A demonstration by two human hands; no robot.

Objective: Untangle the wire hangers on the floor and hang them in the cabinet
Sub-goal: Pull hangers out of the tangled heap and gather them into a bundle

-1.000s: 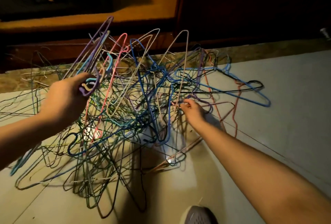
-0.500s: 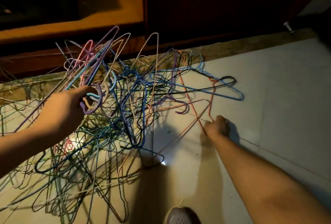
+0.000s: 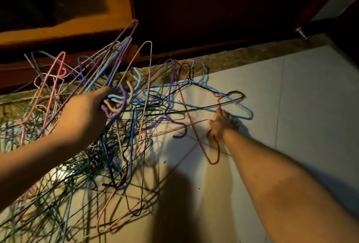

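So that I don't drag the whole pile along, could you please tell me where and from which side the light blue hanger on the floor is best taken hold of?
Grip the light blue hanger at its far right corner, coming from the right over bare floor. That corner lies flat and juts clear of the pile, while its hook sits among other hooks, probably snagged.

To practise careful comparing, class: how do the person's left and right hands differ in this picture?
The left hand is raised above the pile; the right hand is down at the floor. The left hand grips a bunch of hanger hooks; the right hand touches one orange hanger at the pile's edge. Both are bare and reach forward.
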